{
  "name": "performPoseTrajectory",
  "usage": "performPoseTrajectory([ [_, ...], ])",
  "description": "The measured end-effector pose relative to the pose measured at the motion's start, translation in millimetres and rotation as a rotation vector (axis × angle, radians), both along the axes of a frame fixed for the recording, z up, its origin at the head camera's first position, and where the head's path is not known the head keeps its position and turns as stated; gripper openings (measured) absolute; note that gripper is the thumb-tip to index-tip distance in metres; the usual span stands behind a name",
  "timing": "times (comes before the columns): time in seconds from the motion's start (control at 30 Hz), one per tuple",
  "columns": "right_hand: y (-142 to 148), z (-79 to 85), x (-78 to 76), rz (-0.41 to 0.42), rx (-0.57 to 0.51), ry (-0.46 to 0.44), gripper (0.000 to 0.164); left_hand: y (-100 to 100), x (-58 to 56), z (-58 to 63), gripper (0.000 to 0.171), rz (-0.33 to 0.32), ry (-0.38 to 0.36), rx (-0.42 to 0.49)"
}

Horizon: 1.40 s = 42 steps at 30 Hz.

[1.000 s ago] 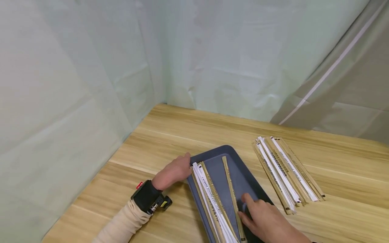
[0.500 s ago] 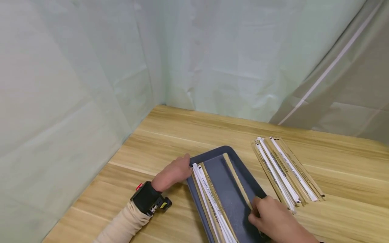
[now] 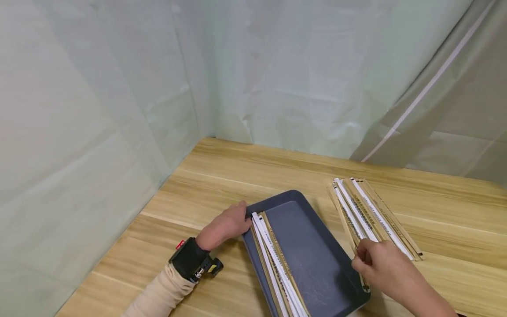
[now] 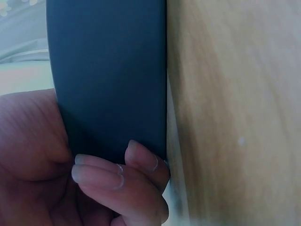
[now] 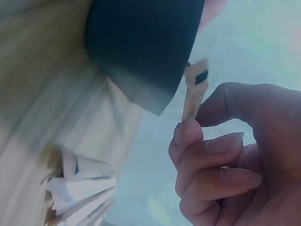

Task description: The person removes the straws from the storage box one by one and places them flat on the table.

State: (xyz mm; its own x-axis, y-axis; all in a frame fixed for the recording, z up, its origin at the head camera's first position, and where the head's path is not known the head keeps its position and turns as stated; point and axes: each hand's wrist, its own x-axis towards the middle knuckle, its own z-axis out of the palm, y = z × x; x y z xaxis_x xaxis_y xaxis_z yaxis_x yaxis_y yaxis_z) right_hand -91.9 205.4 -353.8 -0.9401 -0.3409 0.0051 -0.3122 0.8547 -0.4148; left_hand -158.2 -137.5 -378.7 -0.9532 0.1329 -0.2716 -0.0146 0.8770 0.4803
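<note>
In the head view my left hand [image 3: 227, 224] grips the far left corner of a dark grey tray [image 3: 309, 251]. Its fingers curl against the tray's side wall [image 4: 108, 80] in the left wrist view. Several brown and white paper-wrapped sticks [image 3: 279, 268] lie along the tray's left side. My right hand [image 3: 390, 268] pinches a brown paper-wrapped stick [image 5: 192, 101] between thumb and index finger, just past the tray's right rim. Most of that stick is hidden or overlaps the pile in the head view; its dark-marked end shows in the right wrist view.
A pile of brown and white paper-wrapped sticks [image 3: 374, 215] lies on the wooden table [image 3: 222, 176] right of the tray, partly behind my right hand. Pale curtains [image 3: 285, 79] hang along the table's back and left edges.
My right hand has picked up the lone brown paper-wrapped stick from the tray's right part and carried it right over the rim to the pile. The left hand has stayed at the tray corner.
</note>
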Motion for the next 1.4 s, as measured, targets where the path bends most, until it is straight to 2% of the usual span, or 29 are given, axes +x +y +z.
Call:
performPoseTrajectory([
  [0.3,8.3,-2.0,-2.3,-0.001,0.003,0.009,0.014,0.8,-0.6,0.5,0.033,0.019,-0.021,-0.011],
  [0.63,10.7,0.5,-5.2,-0.036,0.029,0.101,0.010,-1.2,-0.6,-2.4,0.030,0.025,-0.019,0.012],
  [1.07,16.6,-5.0,-9.3,0.009,0.009,0.190,0.015,-0.7,0.6,-1.7,0.033,0.033,-0.032,0.015],
  [1.4,14.4,-10.0,-9.6,-0.020,0.050,0.145,0.012,0.6,-0.3,0.0,0.039,0.027,-0.036,0.011],
])
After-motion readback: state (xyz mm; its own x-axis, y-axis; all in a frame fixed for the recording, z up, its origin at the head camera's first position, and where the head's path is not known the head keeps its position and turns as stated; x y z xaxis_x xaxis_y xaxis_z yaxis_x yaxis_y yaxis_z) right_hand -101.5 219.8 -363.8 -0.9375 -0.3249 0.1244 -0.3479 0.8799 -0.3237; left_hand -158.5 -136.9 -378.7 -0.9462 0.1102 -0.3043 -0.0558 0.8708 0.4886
